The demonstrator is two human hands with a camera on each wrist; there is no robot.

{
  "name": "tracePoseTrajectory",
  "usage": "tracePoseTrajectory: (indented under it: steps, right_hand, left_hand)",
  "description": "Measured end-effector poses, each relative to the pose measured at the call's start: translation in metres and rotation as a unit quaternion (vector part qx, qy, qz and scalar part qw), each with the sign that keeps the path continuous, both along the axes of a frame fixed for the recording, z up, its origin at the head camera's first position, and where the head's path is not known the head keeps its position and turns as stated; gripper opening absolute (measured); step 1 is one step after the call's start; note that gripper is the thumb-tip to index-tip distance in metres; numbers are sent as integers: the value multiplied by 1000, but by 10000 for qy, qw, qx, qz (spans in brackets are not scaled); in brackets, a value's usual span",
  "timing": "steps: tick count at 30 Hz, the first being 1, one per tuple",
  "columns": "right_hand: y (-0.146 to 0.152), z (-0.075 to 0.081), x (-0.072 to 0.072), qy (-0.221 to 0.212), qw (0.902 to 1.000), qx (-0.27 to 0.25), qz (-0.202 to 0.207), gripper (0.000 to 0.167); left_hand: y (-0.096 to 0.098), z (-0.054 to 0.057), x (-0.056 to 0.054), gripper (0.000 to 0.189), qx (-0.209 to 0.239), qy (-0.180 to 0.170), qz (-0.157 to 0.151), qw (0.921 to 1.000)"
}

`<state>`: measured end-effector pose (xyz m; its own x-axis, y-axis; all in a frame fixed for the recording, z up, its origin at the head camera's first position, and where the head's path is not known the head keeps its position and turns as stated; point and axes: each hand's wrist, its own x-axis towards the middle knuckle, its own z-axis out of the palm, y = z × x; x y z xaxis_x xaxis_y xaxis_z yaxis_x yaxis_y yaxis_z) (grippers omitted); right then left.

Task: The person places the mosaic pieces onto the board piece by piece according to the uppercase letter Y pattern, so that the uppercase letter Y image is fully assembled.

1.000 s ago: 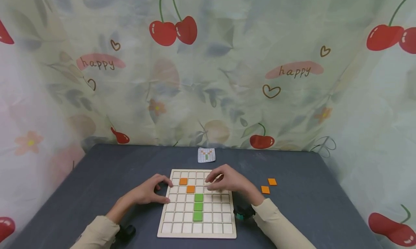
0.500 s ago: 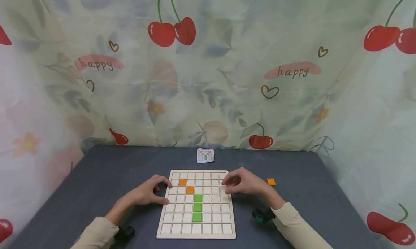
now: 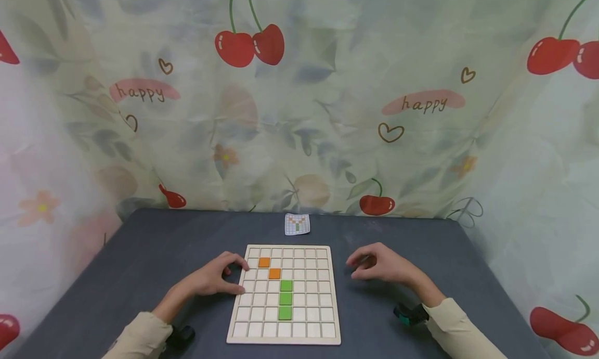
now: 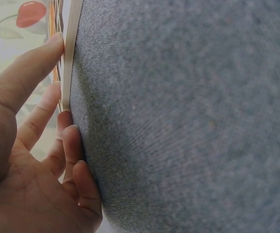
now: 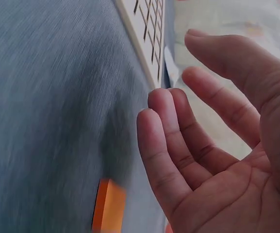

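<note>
A pale wooden grid board [image 3: 313, 317] lies in the middle of the table. Two orange square tiles [image 3: 274, 273] run diagonally at its upper left, and several green square tiles [image 3: 285, 298] form a column below them. My left hand [image 3: 210, 276] rests its thumb and fingertips against the board's left edge, also seen in the left wrist view. To the right of the board, above the table, is my right hand [image 3: 386, 265], fingers loosely bent and nothing between them. The right wrist view shows a loose orange tile [image 5: 110, 206] on the table near that hand; in the head view it is hidden.
A small card [image 3: 297, 224] printed with a coloured grid pattern lies behind the board. The dark table [image 3: 187, 234] meets a patterned curtain [image 3: 299, 114] at its back edge. A black band [image 3: 410, 314] sits on the right wrist.
My right hand has moved from over the board to the right, off its edge. It now covers the loose orange tiles seen there earlier. The left hand has stayed put.
</note>
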<state>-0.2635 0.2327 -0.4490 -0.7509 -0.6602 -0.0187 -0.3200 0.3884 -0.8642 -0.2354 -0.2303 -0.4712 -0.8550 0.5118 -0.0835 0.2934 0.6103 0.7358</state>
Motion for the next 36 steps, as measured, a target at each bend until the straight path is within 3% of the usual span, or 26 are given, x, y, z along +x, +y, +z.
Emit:
tracePoseTrajectory:
  steps: [9, 18, 27, 36]
  right_hand:
    - [36, -4, -2, 3, 9995, 168, -273, 33]
    - [60, -9, -3, 250, 9991, 259, -226, 37]
    - [72, -15, 0, 407, 9973, 524, -312, 41]
    - [76, -24, 3, 585, 9961, 384, -539, 40]
  left_hand:
    - [0, 1, 0, 40, -17, 45, 0, 10000]
    - [-1, -1, -1, 40, 10, 50, -31, 10000]
    - [-2, 0, -2, 41, -37, 87, -31, 10000]
    - [-1, -2, -2, 41, -33, 93, 8, 10000]
